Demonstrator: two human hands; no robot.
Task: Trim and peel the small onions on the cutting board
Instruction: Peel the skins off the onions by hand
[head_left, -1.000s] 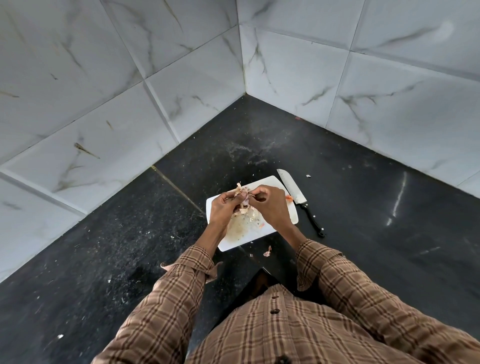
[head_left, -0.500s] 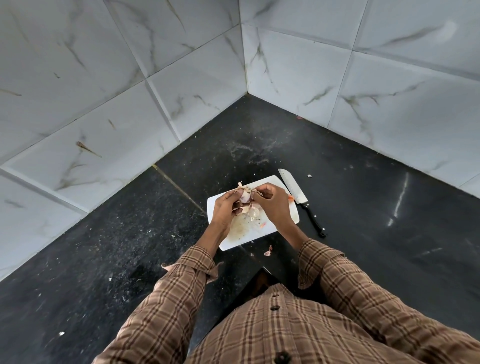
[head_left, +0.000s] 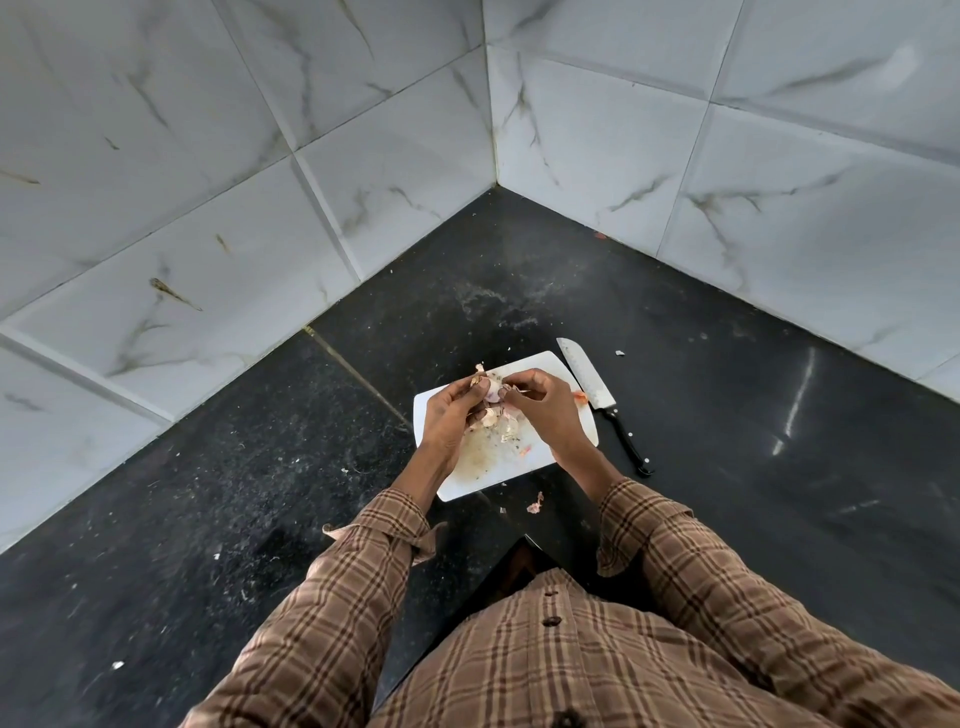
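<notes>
the small pale pink-white onion (head_left: 491, 388) now sits higher in the fingers and shows more bare flesh than it did a second ago, when papery skin covered most of it between the two hands; the hands have also closed in toward each other above the far half of the white rectangular plastic cutting board (head_left: 540, 457). the left hand (head_left: 448, 415) cups the onion from below and the side, fingers curled around it and gripping it, while the right hand (head_left: 545, 402) pinches narrowly at a thin strip of dry skin at the onion's right side, thumb and forefinger nearly shut on it. i judge the peeling of this one onion to be well along, with only scraps of skin left to pull free. the onion is held just above the board, not resting on it. nothing here is a true container; the board serves as the catching surface, and on it lies a loose heap of pale peels and trimmings (head_left: 501, 426) under the hands, with a smeared, speckled patch toward the near edge. whether other whole onions lie on the board i cannot tell, since the hands hide much of it. the steel-bladed kitchen knife with a black riveted handle (head_left: 605, 405) lies untouched just beside the board's right edge on the dark speckled stone counter (head_left: 260, 493), and one pinkish peel scrap (head_left: 535, 504) lies on the counter near the board's near corner.
</notes>
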